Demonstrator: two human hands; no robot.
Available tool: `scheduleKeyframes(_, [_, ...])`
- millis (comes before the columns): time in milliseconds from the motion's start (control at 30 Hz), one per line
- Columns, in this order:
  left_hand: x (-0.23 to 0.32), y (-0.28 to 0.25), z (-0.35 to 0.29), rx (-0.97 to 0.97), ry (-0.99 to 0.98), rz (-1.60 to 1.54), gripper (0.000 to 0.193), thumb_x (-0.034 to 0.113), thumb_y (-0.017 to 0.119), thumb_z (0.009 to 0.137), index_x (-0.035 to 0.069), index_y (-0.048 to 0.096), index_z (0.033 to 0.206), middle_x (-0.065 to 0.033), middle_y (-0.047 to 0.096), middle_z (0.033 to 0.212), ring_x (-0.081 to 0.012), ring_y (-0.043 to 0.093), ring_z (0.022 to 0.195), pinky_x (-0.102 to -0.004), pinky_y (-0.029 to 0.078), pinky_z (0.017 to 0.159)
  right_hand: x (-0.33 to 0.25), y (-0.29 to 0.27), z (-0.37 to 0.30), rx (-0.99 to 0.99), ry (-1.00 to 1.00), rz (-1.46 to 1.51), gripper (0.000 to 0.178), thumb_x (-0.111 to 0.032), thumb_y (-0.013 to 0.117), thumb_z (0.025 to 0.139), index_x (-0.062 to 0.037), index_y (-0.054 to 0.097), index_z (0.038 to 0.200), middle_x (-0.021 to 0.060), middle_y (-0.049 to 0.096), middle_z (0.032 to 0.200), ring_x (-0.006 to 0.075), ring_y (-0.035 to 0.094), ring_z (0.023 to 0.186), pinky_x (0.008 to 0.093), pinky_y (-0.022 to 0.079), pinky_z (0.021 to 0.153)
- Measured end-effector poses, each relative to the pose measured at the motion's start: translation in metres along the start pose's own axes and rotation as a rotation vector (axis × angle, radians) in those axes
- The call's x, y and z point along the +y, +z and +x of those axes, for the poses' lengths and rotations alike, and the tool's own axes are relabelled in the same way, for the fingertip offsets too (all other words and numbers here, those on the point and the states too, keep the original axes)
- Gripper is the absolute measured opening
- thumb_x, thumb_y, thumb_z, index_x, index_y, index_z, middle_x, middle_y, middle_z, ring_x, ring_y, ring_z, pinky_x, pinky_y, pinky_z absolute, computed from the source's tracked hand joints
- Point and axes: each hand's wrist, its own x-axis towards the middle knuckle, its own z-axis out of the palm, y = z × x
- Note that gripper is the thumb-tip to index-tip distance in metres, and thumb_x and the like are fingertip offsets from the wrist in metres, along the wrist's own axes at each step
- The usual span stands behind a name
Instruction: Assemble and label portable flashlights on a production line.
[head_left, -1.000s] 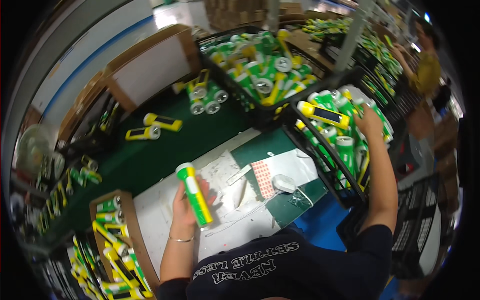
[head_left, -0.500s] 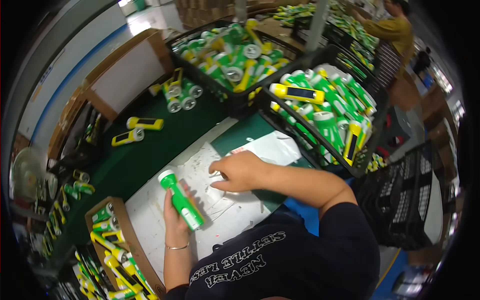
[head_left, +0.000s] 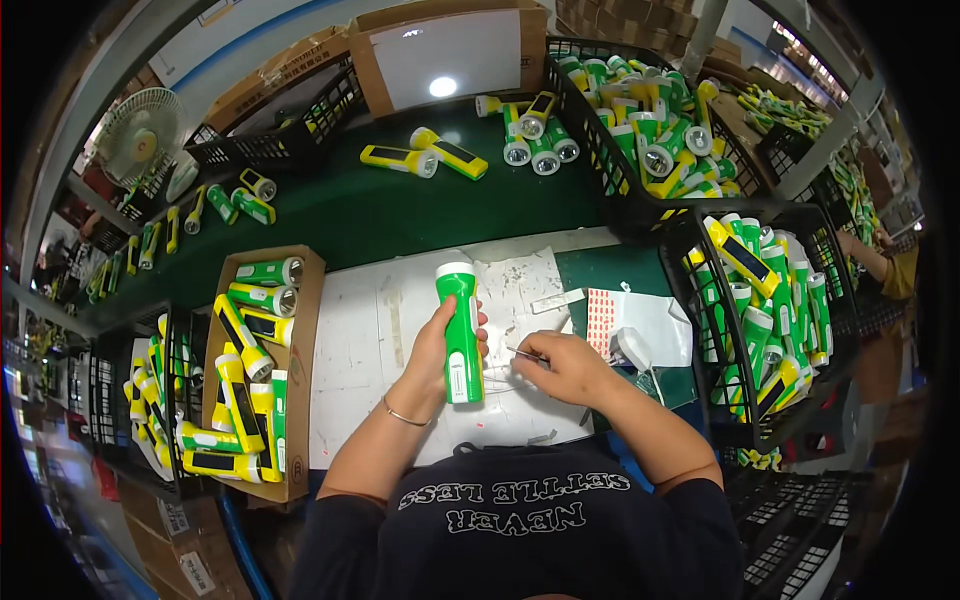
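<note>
My left hand point(head_left: 433, 345) is wrapped round a green and white flashlight point(head_left: 462, 335), its white head pointing away from me and a white switch plate facing up. Close to its right, my right hand point(head_left: 560, 366) is pinched on a thin pointed metal piece point(head_left: 514, 351), whose exact kind is too small to tell. Beneath both hands lies a scuffed white work board point(head_left: 370, 310). Between them, a thin white cord point(head_left: 497, 385) curls over the board. Right of my right hand rests a sheet of red stickers point(head_left: 600, 318) on white paper point(head_left: 660, 322).
Flashlights fill a cardboard box point(head_left: 314, 300) at left and black crates point(head_left: 770, 425) at right. Two yellow flashlights point(head_left: 450, 153) lie on the green table point(head_left: 330, 215). A bright round light spot point(head_left: 443, 87) shows on the white panel point(head_left: 480, 60). A fan point(head_left: 142, 137) stands far left.
My view has swung left and levelled. The flashlight in my left hand has turned more upright, its head now pointing away. A bright spot now shows on the white panel.
</note>
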Motion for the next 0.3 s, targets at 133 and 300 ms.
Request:
scheduleKeyframes(133, [0.000,0.007,-0.003,-0.015,0.002,0.036,0.040,0.039,0.047,0.092,0.003,0.048,0.108,-0.0084,0.054,0.085,-0.0176,0.055,0.064,-0.0299,0.047,0.052,-0.010,0.000,-0.003,0.059,-0.031,0.052,0.022,-0.024,0.053,0.085,-0.0038,0.060,0.084,0.0146,0.059,0.078,0.0318,0.058,0.071,0.0384,0.046,0.064])
scheduleKeyframes(300, [-0.009,0.008,-0.004,-0.035,0.033,0.061,0.043,0.043,0.048,0.091,0.004,0.049,0.110,-0.0099,0.057,0.083,-0.0212,0.058,0.065,-0.0315,0.049,0.055,-0.019,0.003,-0.002,-0.101,0.171,0.190,0.028,-0.031,0.058,0.084,-0.0037,0.061,0.086,0.0140,0.062,0.082,0.0260,0.061,0.073,0.0338,0.047,0.066])
